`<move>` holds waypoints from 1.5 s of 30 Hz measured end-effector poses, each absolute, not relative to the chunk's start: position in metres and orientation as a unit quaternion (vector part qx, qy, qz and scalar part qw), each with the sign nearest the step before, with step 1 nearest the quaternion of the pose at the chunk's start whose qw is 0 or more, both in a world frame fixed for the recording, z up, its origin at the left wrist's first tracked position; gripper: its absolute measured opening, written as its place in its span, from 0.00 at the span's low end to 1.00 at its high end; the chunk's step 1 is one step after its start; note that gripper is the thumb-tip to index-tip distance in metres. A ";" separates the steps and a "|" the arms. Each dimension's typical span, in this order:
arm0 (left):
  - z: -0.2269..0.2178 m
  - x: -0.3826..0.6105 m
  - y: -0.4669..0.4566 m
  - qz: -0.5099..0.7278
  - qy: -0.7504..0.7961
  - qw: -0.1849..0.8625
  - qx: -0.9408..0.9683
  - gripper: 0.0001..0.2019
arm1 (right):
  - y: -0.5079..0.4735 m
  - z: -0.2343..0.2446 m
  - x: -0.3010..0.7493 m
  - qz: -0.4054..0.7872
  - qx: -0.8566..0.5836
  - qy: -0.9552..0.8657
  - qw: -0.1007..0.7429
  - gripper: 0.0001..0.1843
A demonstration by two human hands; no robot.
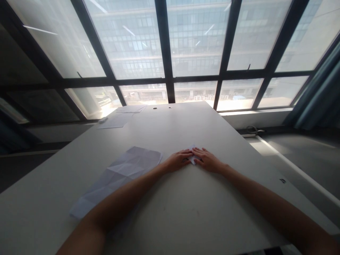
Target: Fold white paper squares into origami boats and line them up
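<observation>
A small folded piece of white paper (193,160) lies on the white table (183,127), between my two hands. My left hand (176,161) holds its left side, fingers over the top and thumb near the lower edge. From the other side, my right hand (208,160) presses the paper with its fingers laid across it and its thumb below. Fingers cover much of the paper, so its exact folded shape is hidden. Left of my left hand lies a large creased sheet of paper (135,161), partly behind my left forearm.
Flat white sheets (114,121) lie at the table's far left corner. Round holes (155,108) show near the far edge. A small dark mark (282,180) is near the right edge. Windows stand behind the table, with a blue curtain (316,95) at right.
</observation>
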State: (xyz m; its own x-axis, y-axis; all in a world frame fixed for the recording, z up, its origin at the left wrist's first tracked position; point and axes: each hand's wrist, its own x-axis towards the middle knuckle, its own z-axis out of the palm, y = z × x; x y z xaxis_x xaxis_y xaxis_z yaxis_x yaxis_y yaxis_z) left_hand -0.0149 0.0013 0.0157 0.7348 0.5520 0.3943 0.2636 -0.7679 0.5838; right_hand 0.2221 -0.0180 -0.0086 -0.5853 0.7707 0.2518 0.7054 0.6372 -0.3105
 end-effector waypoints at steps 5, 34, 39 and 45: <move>0.013 -0.016 0.004 0.271 0.224 0.241 0.905 0.25 | -0.019 -0.006 0.222 0.089 -0.416 -0.887 0.178 0.30; 0.001 -0.016 0.012 0.334 0.342 0.328 0.815 0.10 | -0.022 -0.001 0.223 0.103 -0.404 -0.880 0.226 0.22; 0.007 -0.018 0.005 0.320 0.330 0.285 0.841 0.11 | -0.022 -0.001 0.225 0.100 -0.404 -0.882 0.223 0.23; 0.011 -0.016 0.003 0.294 0.308 0.240 0.873 0.13 | -0.023 0.002 0.224 0.111 -0.397 -0.893 0.181 0.25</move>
